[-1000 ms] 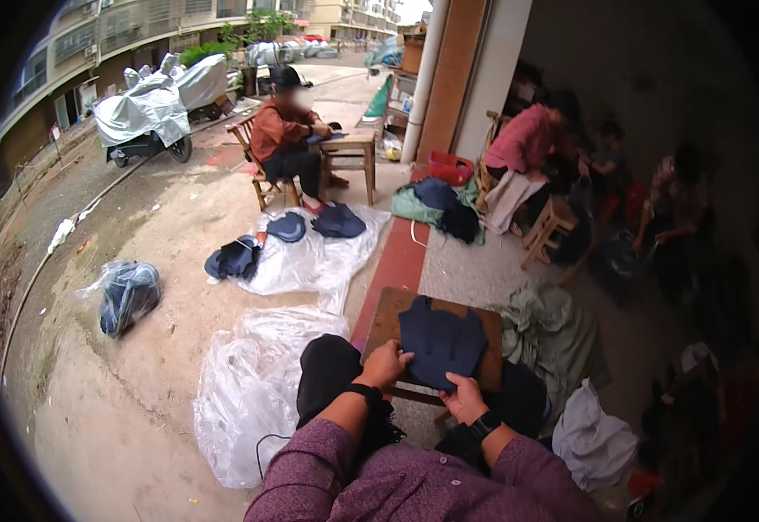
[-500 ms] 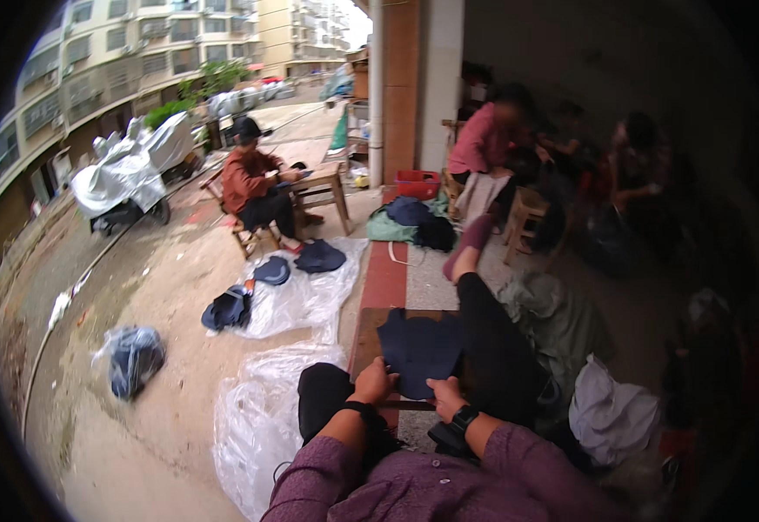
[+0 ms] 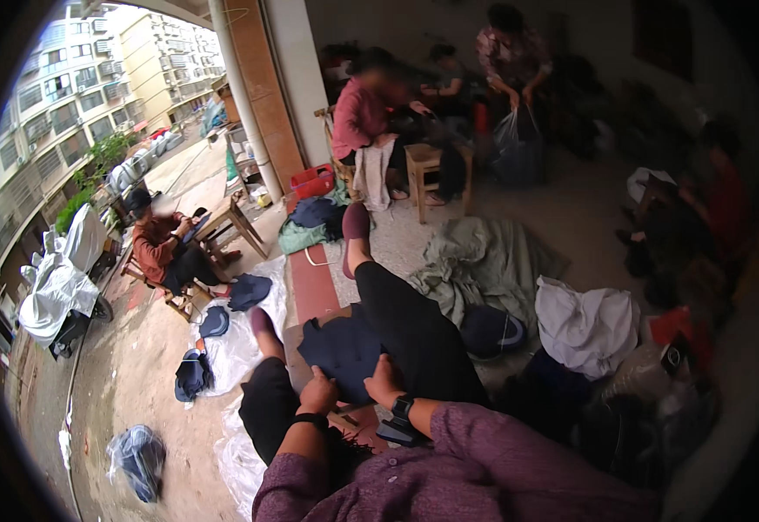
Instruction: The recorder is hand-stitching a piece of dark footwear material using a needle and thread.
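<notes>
Fabric [image 3: 340, 344] cut in dark navy spreads forward from your fingers over a small wooden table [image 3: 293, 355], its long axis unclear, your left hand [image 3: 317, 394] and right hand [image 3: 385, 383] about equally near, both gripping its near edge.

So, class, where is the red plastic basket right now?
In the head view, the red plastic basket is in the upper half, left of centre, by the foot of the brown pillar, just beyond the dark blue fabric pile.
</notes>
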Demonstrator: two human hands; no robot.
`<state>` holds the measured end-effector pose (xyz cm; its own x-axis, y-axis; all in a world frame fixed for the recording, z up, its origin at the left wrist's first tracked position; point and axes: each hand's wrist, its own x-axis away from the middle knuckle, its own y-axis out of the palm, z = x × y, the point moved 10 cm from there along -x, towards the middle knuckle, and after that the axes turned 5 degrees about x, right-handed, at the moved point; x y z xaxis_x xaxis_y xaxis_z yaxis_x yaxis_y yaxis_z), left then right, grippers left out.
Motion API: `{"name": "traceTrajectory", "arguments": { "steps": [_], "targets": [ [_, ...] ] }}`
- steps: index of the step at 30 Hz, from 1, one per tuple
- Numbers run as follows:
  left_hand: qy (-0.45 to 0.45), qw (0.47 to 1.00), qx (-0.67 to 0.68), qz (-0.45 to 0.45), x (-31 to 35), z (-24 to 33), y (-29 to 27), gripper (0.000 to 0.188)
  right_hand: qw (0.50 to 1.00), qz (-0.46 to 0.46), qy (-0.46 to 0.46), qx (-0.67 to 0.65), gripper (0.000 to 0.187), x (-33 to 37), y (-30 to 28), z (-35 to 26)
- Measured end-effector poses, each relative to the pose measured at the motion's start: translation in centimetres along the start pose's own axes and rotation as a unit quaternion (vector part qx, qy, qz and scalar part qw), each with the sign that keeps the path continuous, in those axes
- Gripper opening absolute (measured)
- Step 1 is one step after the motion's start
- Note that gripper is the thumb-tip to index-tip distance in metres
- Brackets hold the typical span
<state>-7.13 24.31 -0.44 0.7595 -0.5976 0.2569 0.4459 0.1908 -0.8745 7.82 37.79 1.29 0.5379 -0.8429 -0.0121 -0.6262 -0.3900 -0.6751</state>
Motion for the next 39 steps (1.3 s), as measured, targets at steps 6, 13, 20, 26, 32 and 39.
{"name": "traceTrajectory", "arguments": {
  "steps": [6, 13, 20, 26, 32, 39],
  "targets": [
    [0.023, 0.990, -0.140, -0.017, 1.2, 4.2, -0.6, 0.062, 0.992, 0.052, -0.049, 0.101, 0.050, -0.7, 1.0, -0.3],
    [0.062, 0.966, -0.246, -0.053, -0.3, 2.6, 2.6, 0.058, 0.983, 0.012, -0.133, 0.122, 0.032, 0.1, -1.8, -5.0],
    [0.161, 0.950, -0.251, -0.093, 1.7, 8.7, 4.1, 0.060, 0.995, -0.037, 0.069, -0.055, 0.022, -5.1, 2.6, 2.2],
    [0.098, 0.983, -0.143, -0.056, 2.7, 8.4, 2.2, 0.041, 0.988, -0.062, -0.141, -0.022, 0.015, -2.8, 0.8, -3.8],
    [0.195, 0.976, 0.071, 0.058, 2.6, 7.0, -0.8, 0.044, 0.937, 0.044, -0.332, -0.101, 0.009, -1.8, -3.8, -9.3],
    [0.169, 0.853, 0.493, 0.007, 5.5, 7.7, -7.3, 0.023, 0.919, -0.100, -0.194, -0.328, 0.014, -4.7, -5.8, -8.6]
  ]
}}
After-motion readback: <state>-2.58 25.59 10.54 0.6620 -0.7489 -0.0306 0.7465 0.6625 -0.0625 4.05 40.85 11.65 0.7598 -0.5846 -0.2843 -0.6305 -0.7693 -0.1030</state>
